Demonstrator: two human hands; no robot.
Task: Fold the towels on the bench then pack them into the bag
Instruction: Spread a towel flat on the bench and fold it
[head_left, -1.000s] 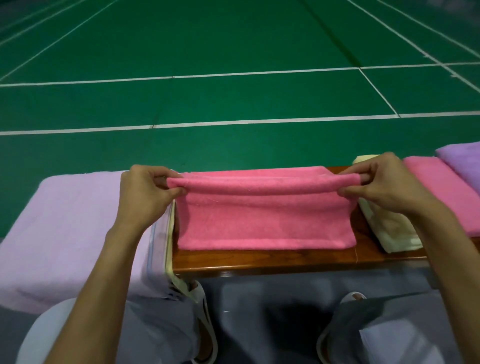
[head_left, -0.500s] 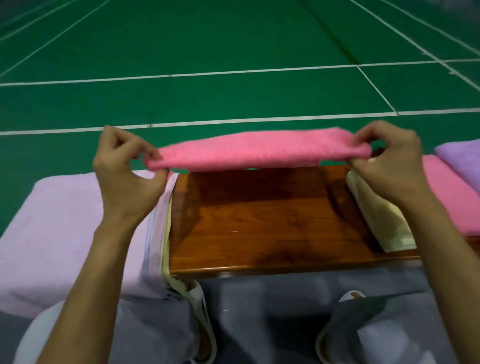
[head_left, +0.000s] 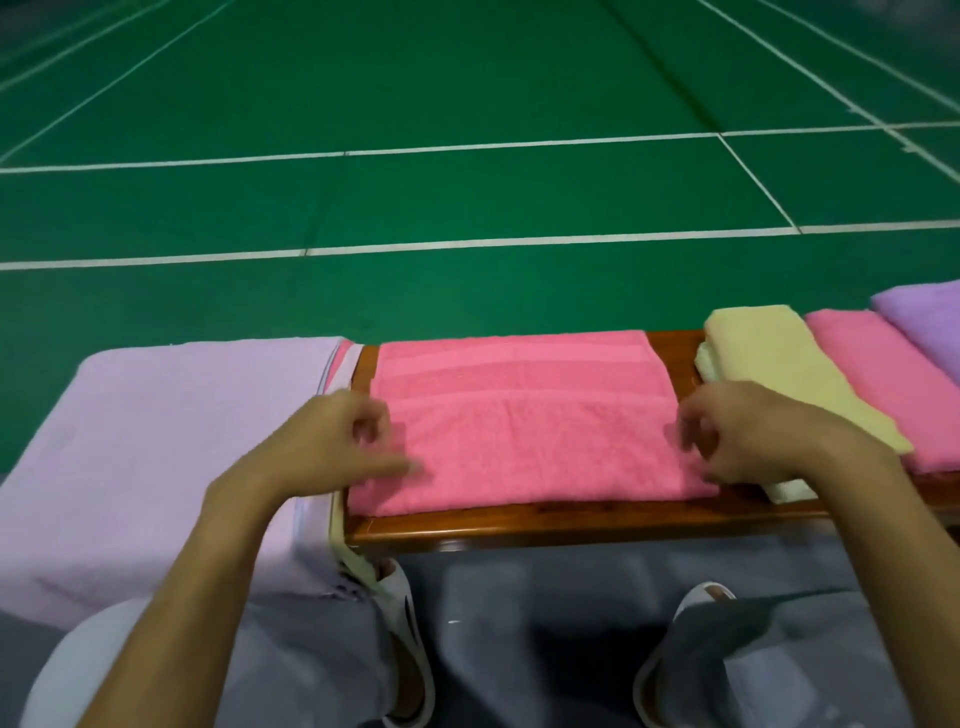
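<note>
A folded pink towel (head_left: 519, 421) lies flat on the brown wooden bench (head_left: 519, 525). My left hand (head_left: 337, 441) rests at the towel's near-left corner with the fingers loosely apart. My right hand (head_left: 748, 431) hovers at its right edge, fingers curled and apart, gripping nothing. To the left, a lilac towel (head_left: 156, 441) lies spread over other towels whose pink and yellow edges show. On the right lie a folded yellow towel (head_left: 769, 364), a second pink towel (head_left: 883, 384) and a purple towel (head_left: 924, 317). No bag is in view.
Green sports court floor (head_left: 467, 104) with white lines stretches beyond the bench. Below the bench edge are my grey-trousered knees and white slippers (head_left: 400, 597).
The pink towel was held up by both hands, lifted off the bench, then laid down folded flat. Both hands have let go of it.
</note>
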